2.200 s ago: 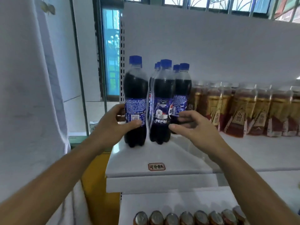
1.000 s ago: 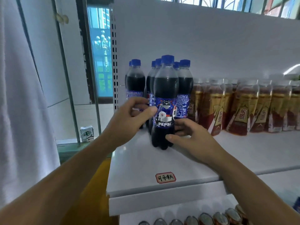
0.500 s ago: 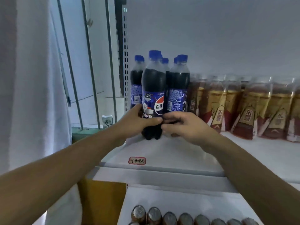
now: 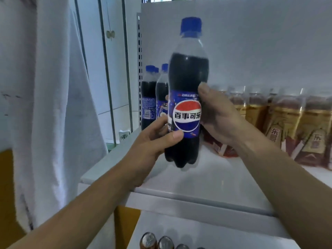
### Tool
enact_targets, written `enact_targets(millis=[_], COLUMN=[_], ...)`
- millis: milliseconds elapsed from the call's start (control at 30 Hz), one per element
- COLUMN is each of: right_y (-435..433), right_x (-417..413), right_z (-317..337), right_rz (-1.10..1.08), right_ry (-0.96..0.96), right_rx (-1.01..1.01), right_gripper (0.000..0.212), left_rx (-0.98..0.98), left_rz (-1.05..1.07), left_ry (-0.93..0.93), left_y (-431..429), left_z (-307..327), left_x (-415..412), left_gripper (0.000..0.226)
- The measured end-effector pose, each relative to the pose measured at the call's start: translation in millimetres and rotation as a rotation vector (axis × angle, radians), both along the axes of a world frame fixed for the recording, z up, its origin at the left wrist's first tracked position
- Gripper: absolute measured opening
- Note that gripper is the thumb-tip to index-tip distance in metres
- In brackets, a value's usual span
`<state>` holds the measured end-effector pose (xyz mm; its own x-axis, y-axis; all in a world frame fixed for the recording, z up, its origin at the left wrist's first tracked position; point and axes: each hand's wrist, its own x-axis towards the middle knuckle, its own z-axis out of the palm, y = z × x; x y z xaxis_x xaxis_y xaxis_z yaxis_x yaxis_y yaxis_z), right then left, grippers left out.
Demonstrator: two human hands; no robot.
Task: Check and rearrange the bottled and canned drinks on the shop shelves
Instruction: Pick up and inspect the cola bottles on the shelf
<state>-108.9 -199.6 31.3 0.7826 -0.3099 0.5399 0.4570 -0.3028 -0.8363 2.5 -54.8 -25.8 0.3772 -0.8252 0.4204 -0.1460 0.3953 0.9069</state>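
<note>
A Pepsi bottle (image 4: 188,72) with a blue cap and dark cola is held upright above the white shelf (image 4: 206,178), its round logo facing me. My left hand (image 4: 154,141) grips its lower half from the left, thumb across the front. My right hand (image 4: 217,115) grips the label from the right, thumb on the front. Other Pepsi bottles (image 4: 149,99) stand behind at the shelf's left end, partly hidden by the held one.
A row of amber drink bottles (image 4: 280,126) with gold and red labels lines the shelf to the right. Can tops (image 4: 156,240) show on the lower shelf. A white cloth (image 4: 45,105) hangs at left beside a window frame (image 4: 107,72).
The front Pepsi bottle has been lifted off the shelf and brought closer to me, turned so its logo faces the camera. Both hands now grip it.
</note>
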Motion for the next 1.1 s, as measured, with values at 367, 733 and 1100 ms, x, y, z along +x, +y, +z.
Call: enact_targets(millis=[367, 733, 1100], right_y=[6, 5, 12], right_x=[-4, -3, -6], right_z=[-4, -3, -2], right_rz=[-0.185, -0.292, -0.296], right_ry=[-0.074, -0.153, -0.224], right_rx=[0.179, 0.177, 0.177], right_gripper=[0.064, 0.079, 0.076], left_rx=[0.035, 0.039, 0.027], left_rz=[-0.005, -0.031, -0.091], left_ry=[0.147, 0.233, 0.309], left_y=[-7, -5, -1], left_z=[-14, -11, -6], left_x=[-13, -19, -24], left_gripper=[0.058, 0.075, 0.044])
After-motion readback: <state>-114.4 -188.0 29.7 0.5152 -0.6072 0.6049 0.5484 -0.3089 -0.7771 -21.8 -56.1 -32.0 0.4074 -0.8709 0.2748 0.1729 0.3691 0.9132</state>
